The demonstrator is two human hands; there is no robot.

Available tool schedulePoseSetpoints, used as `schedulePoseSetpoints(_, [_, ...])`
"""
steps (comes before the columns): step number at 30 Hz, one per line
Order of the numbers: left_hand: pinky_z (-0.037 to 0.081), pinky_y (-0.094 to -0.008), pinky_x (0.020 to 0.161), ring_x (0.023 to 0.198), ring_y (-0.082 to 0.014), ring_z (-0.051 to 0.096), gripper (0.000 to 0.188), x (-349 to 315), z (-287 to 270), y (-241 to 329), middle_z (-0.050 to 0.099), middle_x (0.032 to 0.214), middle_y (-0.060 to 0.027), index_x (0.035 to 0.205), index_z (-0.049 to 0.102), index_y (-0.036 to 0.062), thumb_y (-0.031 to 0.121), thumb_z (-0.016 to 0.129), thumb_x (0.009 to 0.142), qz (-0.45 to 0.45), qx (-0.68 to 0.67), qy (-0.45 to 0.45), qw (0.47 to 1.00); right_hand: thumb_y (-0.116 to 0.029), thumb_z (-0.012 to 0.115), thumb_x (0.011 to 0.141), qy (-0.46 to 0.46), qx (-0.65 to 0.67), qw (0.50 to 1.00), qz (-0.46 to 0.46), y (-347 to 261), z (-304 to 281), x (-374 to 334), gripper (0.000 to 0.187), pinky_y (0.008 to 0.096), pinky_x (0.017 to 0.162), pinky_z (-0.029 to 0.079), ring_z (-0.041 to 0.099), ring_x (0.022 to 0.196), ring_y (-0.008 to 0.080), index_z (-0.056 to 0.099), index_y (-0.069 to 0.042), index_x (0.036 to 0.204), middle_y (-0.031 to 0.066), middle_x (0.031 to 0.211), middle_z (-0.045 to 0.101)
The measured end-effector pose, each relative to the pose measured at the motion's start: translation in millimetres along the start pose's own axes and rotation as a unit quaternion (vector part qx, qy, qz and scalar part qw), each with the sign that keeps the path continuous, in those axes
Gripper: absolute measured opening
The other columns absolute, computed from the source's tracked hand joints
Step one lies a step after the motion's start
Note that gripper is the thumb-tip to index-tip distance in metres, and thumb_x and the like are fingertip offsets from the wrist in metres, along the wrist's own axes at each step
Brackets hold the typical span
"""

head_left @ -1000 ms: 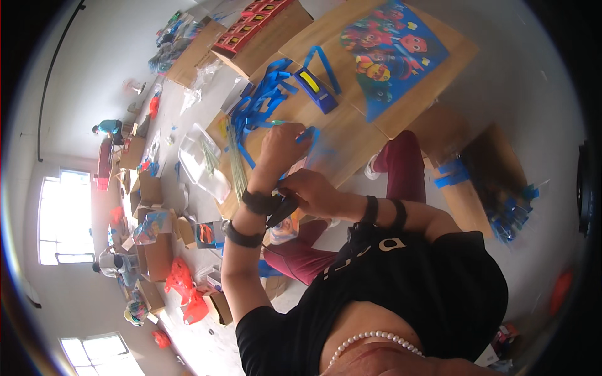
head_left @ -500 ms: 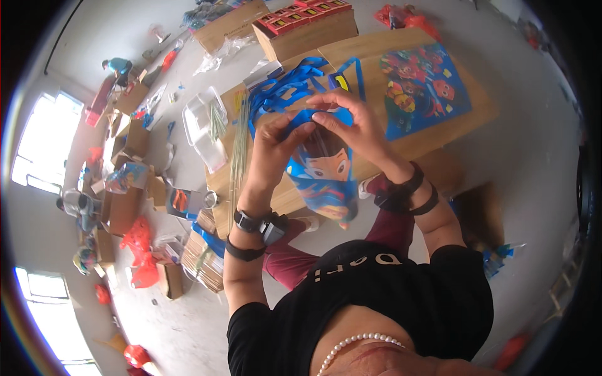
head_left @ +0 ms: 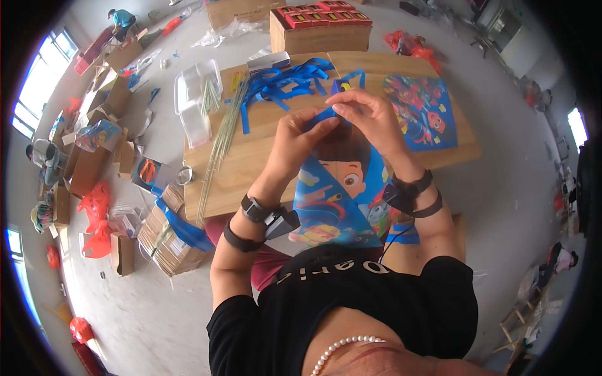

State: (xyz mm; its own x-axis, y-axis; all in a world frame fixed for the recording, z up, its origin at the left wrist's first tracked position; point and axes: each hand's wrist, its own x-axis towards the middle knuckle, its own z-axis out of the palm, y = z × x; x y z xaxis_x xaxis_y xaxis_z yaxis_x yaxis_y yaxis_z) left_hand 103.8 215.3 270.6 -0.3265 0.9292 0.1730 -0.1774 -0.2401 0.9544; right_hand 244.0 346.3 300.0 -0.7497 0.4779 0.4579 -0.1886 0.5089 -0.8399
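Note:
A blue sheet printed with a cartoon face (head_left: 352, 182) hangs from my two hands over the near edge of the wooden table (head_left: 263, 169). My left hand (head_left: 298, 135) pinches its blue top edge, thumb against fingers. Close beside it, my right hand (head_left: 370, 119) pinches the same edge, its thumb and fingertips nearly meeting. Whether that edge is folded sheet or a separate ribbon, I cannot tell. Blue ribbons (head_left: 285, 83) lie heaped beyond my left hand, next to long thin pale sticks (head_left: 221, 150). A second printed sheet (head_left: 421, 116) lies flat at the right.
A clear plastic tub (head_left: 195, 113) stands at the table's left. Behind the table is a carton (head_left: 320, 41) topped with red packets. Bundled cardboard (head_left: 169, 241), red bags (head_left: 95, 207) and open boxes (head_left: 88, 156) crowd the left floor. A person (head_left: 121, 22) bends over at the far left.
The sheet's lower part has spread out and now hangs nearer to my body. Both hands keep their pinch on its top edge. The whole view has shifted.

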Motion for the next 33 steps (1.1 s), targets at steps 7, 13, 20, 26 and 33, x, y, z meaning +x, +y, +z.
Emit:
schedulePoseSetpoints(7, [0.052,-0.0210,0.069,0.081,-0.0065,0.066,0.019,1,0,-4,0.073,0.093,-0.0019,0.108,0.071,0.0008,0.015,0.072,0.096,-0.007,-0.022,0.010,1.000,-0.012,0.070,0.096,0.001,-0.035,0.999,0.004,-3,-1,1,0.014,0.0274,0.084,0.053,0.067,0.094,0.0117,0.075,-0.002,0.106,0.0048,0.099,0.075])
schedulePoseSetpoints(13, [0.050,-0.0200,0.066,0.079,-0.0059,0.065,0.018,1,0,-4,0.072,0.092,-0.0018,0.106,0.071,0.0010,0.016,0.072,0.096,-0.023,-0.025,0.008,0.999,-0.009,0.072,0.093,0.008,-0.111,0.991,-0.080,-4,-1,2,0.011,0.0300,0.082,0.053,0.069,0.090,0.0171,0.075,-0.003,0.102,0.0071,0.095,0.074])
schedulePoseSetpoints(20, [0.049,-0.0197,0.064,0.078,-0.0054,0.064,0.018,0,2,0,0.072,0.092,-0.0018,0.107,0.071,0.0013,0.017,0.069,0.098,-0.031,-0.042,-0.005,0.999,-0.011,0.078,0.085,-0.005,-0.244,0.941,-0.235,3,-13,5,0.020,0.0349,0.080,0.052,0.066,0.091,0.0233,0.076,-0.009,0.105,0.0062,0.097,0.070])
schedulePoseSetpoints(26, [0.055,-0.0215,0.072,0.083,-0.0077,0.068,0.020,0,-4,0,0.073,0.096,-0.0041,0.113,0.070,-0.0006,0.013,0.069,0.098,-0.053,-0.069,-0.022,0.996,-0.021,0.080,0.081,-0.031,-0.390,0.834,-0.388,-3,-22,4,0.038,0.0397,0.085,0.051,0.062,0.099,0.0251,0.074,-0.015,0.118,0.0043,0.109,0.066])
schedulePoseSetpoints(33, [0.056,-0.0224,0.071,0.082,-0.0077,0.068,0.018,2,-6,-9,0.073,0.094,-0.0043,0.109,0.071,-0.0007,0.013,0.070,0.097,-0.045,-0.025,-0.021,0.998,-0.020,0.078,0.087,0.014,-0.364,0.854,-0.372,-2,-21,2,0.028,0.0373,0.085,0.052,0.064,0.097,0.0243,0.071,-0.010,0.112,0.0061,0.110,0.068])
